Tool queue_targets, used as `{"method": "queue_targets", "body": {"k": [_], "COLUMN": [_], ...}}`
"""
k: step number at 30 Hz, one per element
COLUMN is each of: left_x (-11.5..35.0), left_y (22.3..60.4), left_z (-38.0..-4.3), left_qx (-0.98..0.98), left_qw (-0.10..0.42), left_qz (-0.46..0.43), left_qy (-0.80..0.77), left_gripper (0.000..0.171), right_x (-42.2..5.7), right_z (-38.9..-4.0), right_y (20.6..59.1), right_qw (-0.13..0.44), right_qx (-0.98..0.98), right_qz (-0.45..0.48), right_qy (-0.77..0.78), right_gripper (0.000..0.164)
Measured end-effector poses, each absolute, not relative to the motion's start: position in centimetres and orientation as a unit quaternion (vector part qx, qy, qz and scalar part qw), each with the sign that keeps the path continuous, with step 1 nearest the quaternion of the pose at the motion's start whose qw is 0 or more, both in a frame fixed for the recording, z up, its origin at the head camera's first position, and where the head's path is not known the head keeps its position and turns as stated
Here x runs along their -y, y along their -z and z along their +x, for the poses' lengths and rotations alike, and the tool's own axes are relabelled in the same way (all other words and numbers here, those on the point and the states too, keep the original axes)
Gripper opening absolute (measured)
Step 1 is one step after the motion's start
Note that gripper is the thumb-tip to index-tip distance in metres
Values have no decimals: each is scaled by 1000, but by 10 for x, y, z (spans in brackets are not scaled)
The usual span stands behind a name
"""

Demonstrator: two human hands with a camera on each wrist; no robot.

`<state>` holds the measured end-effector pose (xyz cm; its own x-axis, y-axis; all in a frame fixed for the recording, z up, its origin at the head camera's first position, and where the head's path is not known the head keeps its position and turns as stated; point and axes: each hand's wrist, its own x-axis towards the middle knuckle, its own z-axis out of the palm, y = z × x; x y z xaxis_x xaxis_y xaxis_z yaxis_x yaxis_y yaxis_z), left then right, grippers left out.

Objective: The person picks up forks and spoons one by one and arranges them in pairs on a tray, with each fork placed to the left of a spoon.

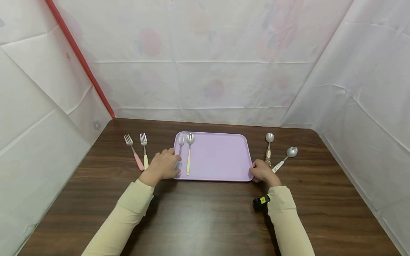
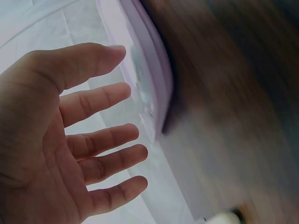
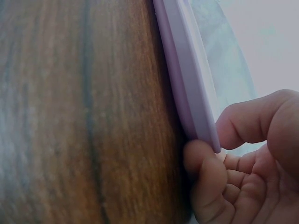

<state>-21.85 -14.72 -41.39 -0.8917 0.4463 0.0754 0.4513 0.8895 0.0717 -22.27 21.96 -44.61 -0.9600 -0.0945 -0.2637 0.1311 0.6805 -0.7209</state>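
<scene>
Two hands are working the rectangular lilac plastic tray (image 1: 217, 156) lying flat on the dark wood-grain table (image 1: 205, 213).

We're seeing the right hand (image 1: 263, 172) pinching the tray's near right corner: in the right wrist view the thumb is sitting on top of the rim (image 3: 187, 93) and curled fingers (image 3: 205, 163) are tucking under it. We're judging that as a grip for steadying or lifting that corner.

Left hand (image 1: 162, 166) is hovering at the tray's near left corner, over the handle of the steel fork with the pale blue handle (image 1: 180, 149). Left wrist view is showing its fingers (image 2: 103, 130) straight and slightly spread, holding nothing; whether they're touching the rim we can't tell.

Counting cutlery:
- On the tray, left end, lying parallel: that one fork plus one steel spoon with a yellow handle (image 1: 189, 153).
- Left of the tray on the table: two forks, a pink-handled one (image 1: 134, 152) and a yellow-handled one (image 1: 145, 151).
- Right of the tray: two spoons, a brown-handled one (image 1: 269, 148) and a white patterned-handled one (image 1: 285, 157), near the right hand.

We're totalling three forks, three spoons, one tray. We're reading the layout as forks left, spoons right.
</scene>
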Motion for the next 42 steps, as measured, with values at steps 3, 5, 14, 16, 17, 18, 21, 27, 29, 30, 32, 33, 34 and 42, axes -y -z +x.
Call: {"method": "queue_targets", "body": {"k": [3, 5, 14, 16, 17, 18, 21, 27, 29, 30, 32, 33, 34, 42], "left_x": [156, 161, 181, 185, 187, 189, 194, 201, 203, 204, 206, 207, 208, 211], "left_y": [415, 415, 416, 416, 416, 415, 416, 413, 412, 412, 412, 412, 412, 414], "left_z": [-217, -216, -215, -215, -214, -214, -214, -212, -211, -211, -211, -211, -210, -207], "left_qx": [972, 972, 973, 974, 975, 975, 979, 985, 986, 987, 988, 988, 989, 991], "left_qw": [30, 33, 34, 34, 33, 33, 27, 6, 0, -4, -12, -16, -19, -38], "left_qz": [-227, -226, -214, -207, -203, -199, -183, -154, -147, -143, -135, -130, -126, -99], "left_qy": [53, 61, 82, 87, 88, 88, 87, 80, 78, 78, 77, 78, 78, 82], "left_gripper": [35, 35, 29, 29, 30, 30, 31, 33, 35, 35, 35, 34, 34, 31], "right_x": [-220, -221, -222, -222, -221, -221, -221, -220, -219, -219, -219, -219, -219, -218], "right_z": [-222, -222, -221, -221, -221, -221, -221, -222, -222, -222, -223, -223, -223, -221], "right_y": [446, 446, 447, 447, 447, 447, 448, 447, 446, 446, 446, 446, 446, 446], "right_qw": [140, 139, 135, 135, 135, 135, 137, 136, 134, 133, 133, 133, 133, 136], "right_qx": [-907, -907, -909, -910, -910, -910, -910, -911, -912, -912, -912, -913, -913, -912], "right_qz": [13, 15, 21, 23, 23, 24, 24, 26, 26, 26, 25, 25, 26, 27], "right_qy": [398, 397, 393, 393, 392, 392, 390, 388, 388, 388, 386, 386, 385, 386], "right_gripper": [3, 4, 5, 5, 5, 5, 5, 5, 5, 5, 5, 5, 5, 5]}}
